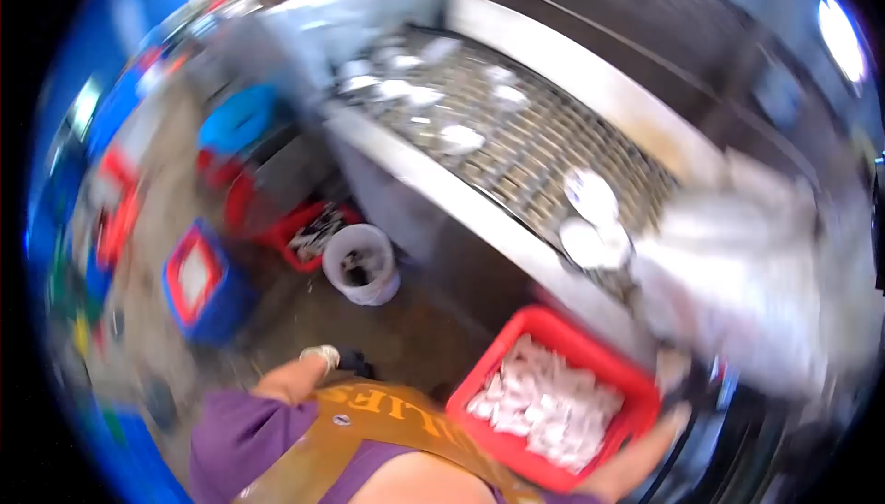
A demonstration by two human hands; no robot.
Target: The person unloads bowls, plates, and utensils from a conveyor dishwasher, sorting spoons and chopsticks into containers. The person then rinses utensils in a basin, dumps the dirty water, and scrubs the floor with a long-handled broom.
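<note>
The view is smeared by motion. My left hand (354,364), in a dark glove with a pale cuff, hangs in front of my brown apron (378,412); its fingers are too blurred to read. My right hand (699,387), also dark-gloved, is at the right, just past the corner of a red basket (498,343). Whether it touches anything there cannot be made out. Inside the basket lies a heap of soft-looking white pieces (544,403). Beyond it runs a mesh conveyor (544,158) carrying scattered pale oval pieces (461,140).
A white bucket (383,290) with dark contents stands on the wet floor beside a red crate (295,227) of pale and dark pieces. Farther left are a blue tub (217,306) with a red-rimmed container and a round blue basin (238,118). The conveyor's metal side (442,195) borders the work area.
</note>
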